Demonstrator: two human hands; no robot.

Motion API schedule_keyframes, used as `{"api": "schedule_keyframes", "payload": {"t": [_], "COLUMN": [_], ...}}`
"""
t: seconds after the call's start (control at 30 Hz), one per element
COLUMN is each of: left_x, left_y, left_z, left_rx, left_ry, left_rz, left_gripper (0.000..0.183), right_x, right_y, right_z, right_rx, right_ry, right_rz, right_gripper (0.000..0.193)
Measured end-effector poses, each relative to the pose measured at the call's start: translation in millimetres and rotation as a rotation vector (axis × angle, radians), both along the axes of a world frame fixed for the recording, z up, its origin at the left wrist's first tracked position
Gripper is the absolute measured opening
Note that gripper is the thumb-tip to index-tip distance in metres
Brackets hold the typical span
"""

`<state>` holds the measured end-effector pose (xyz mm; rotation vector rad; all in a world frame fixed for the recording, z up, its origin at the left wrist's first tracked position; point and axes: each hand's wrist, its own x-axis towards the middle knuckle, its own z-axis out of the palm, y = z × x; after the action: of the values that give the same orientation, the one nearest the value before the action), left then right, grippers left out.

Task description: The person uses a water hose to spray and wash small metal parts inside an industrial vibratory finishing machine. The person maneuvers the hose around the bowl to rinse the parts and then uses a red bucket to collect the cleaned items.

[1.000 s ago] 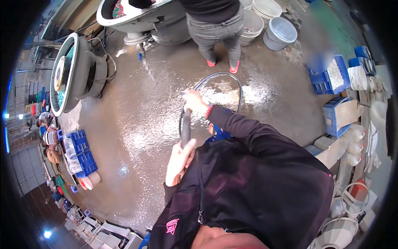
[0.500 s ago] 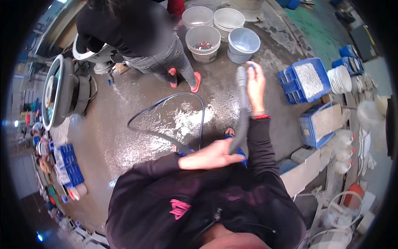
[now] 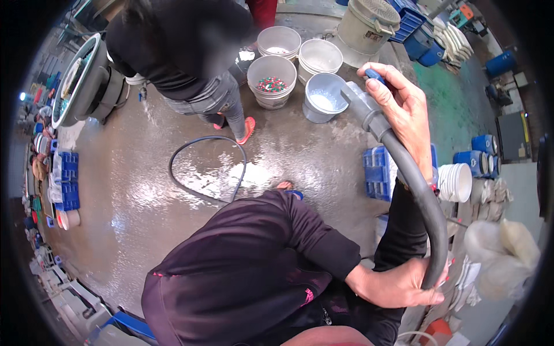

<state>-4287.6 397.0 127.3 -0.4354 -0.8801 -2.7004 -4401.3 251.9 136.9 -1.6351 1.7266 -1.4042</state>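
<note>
A thick dark grey hose [image 3: 426, 193] curves up at my right side, with a grey valve nozzle [image 3: 367, 111] on its upper end. My right hand [image 3: 408, 109] is closed at the valve, thumb and fingers pinching its blue lever [image 3: 375, 76]. Lower down, my left hand [image 3: 398, 282] reaches across my body and wraps round the hose. The nozzle's mouth appears in front of a grey bucket [image 3: 323, 112] holding pale, watery contents. No water stream shows at the mouth. Beside that bucket stands another bucket [image 3: 271, 101] with red, green and white pieces in it.
Two more white buckets stand behind, near a lidded drum [image 3: 369, 26]. A person [image 3: 202, 98] in grey jeans is at the far left, beside a round tub machine [image 3: 86, 86]. Hose loops [image 3: 171, 167] lie on the wet floor [image 3: 127, 190]. A blue crate [image 3: 378, 170] stands at right.
Both hands have moved right with the hose, and the nozzle is closer to me. My body and view have turned right. The hose loop has shifted on the floor.
</note>
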Motion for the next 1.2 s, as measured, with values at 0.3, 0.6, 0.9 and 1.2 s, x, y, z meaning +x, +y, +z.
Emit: {"api": "schedule_keyframes", "payload": {"t": [0.3,0.6,0.9,1.2], "left_x": [-215,-383,-530,-620], "left_y": [-92,-235,-321,-432], "left_z": [12,11,-15,-31], "left_rx": [-0.045,0.569,0.589,0.728], "left_ry": [0.1,-0.002,0.04,0.134], "left_rz": [0.355,0.365,0.797,1.104], "left_gripper": [0.027,0.025,0.023,0.024], "right_x": [-173,-296,-409,-505], "right_y": [-120,-245,-324,-422], "right_z": [6,-107,-143,-140], "right_rx": [0.075,0.558,0.799,0.926], "right_ry": [-0.029,-0.82,-0.783,-0.653], "right_rz": [0.33,0.574,0.701,0.701], "right_gripper": [0.032,0.038,0.035,0.033]}}
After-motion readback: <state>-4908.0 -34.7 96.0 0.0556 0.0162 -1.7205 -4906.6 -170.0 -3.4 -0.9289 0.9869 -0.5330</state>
